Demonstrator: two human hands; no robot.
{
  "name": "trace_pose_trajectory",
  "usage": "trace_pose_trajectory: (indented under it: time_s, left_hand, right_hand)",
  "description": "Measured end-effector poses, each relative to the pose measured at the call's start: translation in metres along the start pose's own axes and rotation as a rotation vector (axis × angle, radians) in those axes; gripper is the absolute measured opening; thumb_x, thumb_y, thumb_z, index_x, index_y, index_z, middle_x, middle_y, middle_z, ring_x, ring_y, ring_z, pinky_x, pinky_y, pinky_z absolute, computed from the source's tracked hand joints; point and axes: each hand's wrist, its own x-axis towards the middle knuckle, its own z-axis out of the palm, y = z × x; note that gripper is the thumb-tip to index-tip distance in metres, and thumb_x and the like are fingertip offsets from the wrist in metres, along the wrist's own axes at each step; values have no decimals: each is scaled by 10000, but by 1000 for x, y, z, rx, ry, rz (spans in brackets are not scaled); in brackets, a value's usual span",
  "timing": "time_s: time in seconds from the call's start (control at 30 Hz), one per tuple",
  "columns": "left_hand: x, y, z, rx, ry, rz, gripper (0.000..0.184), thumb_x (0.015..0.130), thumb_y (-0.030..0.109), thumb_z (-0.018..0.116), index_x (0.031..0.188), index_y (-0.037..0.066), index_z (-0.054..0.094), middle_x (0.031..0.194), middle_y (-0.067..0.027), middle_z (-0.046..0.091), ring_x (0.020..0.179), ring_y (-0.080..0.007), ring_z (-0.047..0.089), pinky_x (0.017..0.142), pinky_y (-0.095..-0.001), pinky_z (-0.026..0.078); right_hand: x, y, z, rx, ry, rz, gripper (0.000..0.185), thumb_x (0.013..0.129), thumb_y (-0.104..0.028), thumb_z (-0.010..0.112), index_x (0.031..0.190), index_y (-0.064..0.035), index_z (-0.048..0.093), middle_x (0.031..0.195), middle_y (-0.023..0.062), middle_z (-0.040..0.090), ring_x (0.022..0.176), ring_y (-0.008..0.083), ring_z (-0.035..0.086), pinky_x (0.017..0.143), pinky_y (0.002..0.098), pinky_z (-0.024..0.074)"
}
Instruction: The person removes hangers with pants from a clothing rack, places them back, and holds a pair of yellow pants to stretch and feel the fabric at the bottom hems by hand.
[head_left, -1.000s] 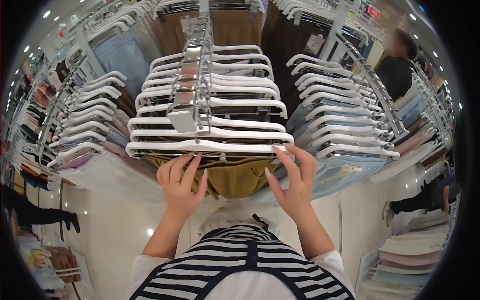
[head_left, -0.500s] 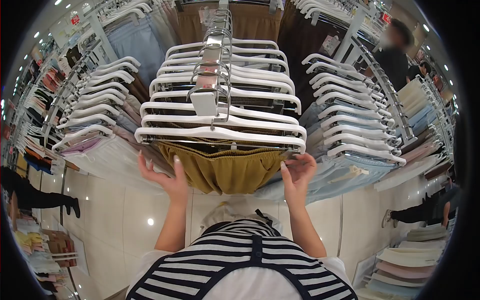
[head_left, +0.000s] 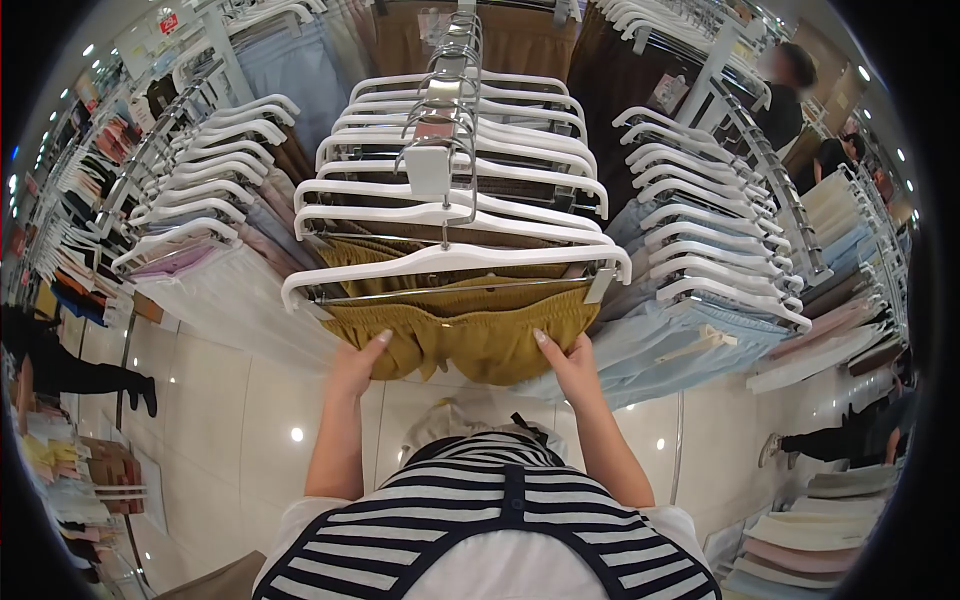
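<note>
Olive-mustard trousers (head_left: 470, 330) with a gathered elastic waistband hang from a white clip hanger (head_left: 460, 260) at the near end of a metal rail. Below the waistband, my left hand (head_left: 353, 368) grips their left side, its thumb on the front and its fingers hidden behind the cloth. My right hand (head_left: 572, 368) holds the other side in the same way, thumb in front. The hanger tilts toward me, set apart from the row behind it. Another mustard garment (head_left: 400, 262) hangs just behind. The lower part of the trousers is out of sight.
Several white hangers fill the centre rail (head_left: 432, 170). White garments (head_left: 235, 305) hang on the left, light blue trousers (head_left: 690, 345) on the right. Folded clothes (head_left: 800, 530) are stacked at lower right. A person (head_left: 790, 95) stands at upper right; others are at the sides.
Both hands have moved in from beside the hanger and closed on the trousers. The front hanger has come toward me, away from the row, with its trousers tilted outward.
</note>
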Motion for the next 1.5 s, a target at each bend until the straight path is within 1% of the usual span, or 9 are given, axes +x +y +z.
trace_pose_trajectory:
  time_s: [0.13,0.47,0.53,0.63,0.9,1.13,1.23,1.37,1.5]
  left_hand:
    - [-15,-1,4,-43,-79,-40,409,779,69,615,1152,-13,469,1095,-75,548,980,-162,523,847,-294,421]
    - [-38,-5,1,-46,80,10,355,798,94,607,1120,-11,501,1071,-70,561,955,-154,529,837,-282,422]
    - [-46,-7,0,100,47,-25,378,799,102,614,1133,-19,486,1070,-70,560,950,-151,532,829,-274,425]
    - [-60,-26,-8,249,40,-16,388,795,114,627,1130,-22,487,1062,-72,565,951,-147,534,820,-268,427]
    - [-71,-43,-36,359,-136,-104,326,789,134,643,1062,-11,539,993,-64,598,890,-126,553,770,-260,444]
    - [-79,-26,-97,441,-341,-261,308,782,121,639,1049,-6,554,954,-68,615,867,-138,571,770,-271,454]
    - [-88,-47,-125,505,-299,-309,293,764,182,666,968,-19,604,871,-74,642,765,-119,591,679,-259,472]
    - [-108,-88,-163,576,-355,-291,326,738,203,688,966,-17,612,898,-104,642,799,-157,606,711,-277,474]
    - [-131,-117,-198,675,-395,-378,357,725,222,690,978,-19,614,926,-137,637,843,-202,610,756,-298,469]
  right_hand:
    - [-3,2,-1,-18,64,21,258,851,-156,574,1016,41,550,952,48,597,836,106,537,753,240,428]
    - [-16,22,-5,-134,13,-50,256,885,-187,519,1001,36,566,942,32,592,858,94,515,765,230,407]
    - [-20,31,-8,-179,-13,-16,267,893,-189,503,1030,36,550,987,43,582,904,105,514,794,235,401]
    - [-32,48,-9,-182,87,14,243,877,-179,534,959,43,589,852,20,608,776,69,514,708,214,417]
    - [-75,86,-7,-222,255,99,265,849,-195,576,944,51,610,859,42,630,783,73,533,704,222,428]
    - [-115,106,30,-320,376,104,281,836,-202,590,925,64,611,818,61,636,769,95,550,700,239,437]
    - [-130,111,43,-349,379,128,295,832,-211,595,921,70,603,818,69,633,772,107,554,699,248,439]
    - [-154,125,46,-339,369,238,306,827,-222,600,915,70,599,826,78,629,775,115,556,699,253,439]
    - [-177,135,54,-364,368,196,316,826,-230,600,919,72,596,831,84,626,781,117,555,703,252,439]
